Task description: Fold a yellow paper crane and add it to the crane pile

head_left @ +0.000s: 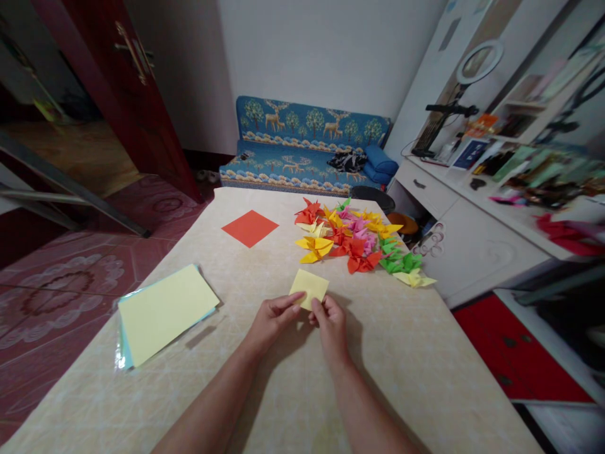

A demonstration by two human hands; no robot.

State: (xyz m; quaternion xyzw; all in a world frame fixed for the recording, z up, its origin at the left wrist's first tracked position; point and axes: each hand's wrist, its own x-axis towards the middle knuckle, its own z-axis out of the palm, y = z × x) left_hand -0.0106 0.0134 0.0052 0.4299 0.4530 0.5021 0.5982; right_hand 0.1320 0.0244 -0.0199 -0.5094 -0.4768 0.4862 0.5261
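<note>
Over the cream, patterned tabletop (397, 359), the left hand (274, 317) and right hand (332, 321) have thumbs and fingers clamped on the near edges of a small, square, pale-yellow paper (309, 285). One corner points away from the person; I cannot tell a long axis.

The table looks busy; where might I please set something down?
Bare tabletop lies between the red sheet and the paper stack, and right of the right hand, nearer than the folded shapes. Those crowd the far right.
</note>
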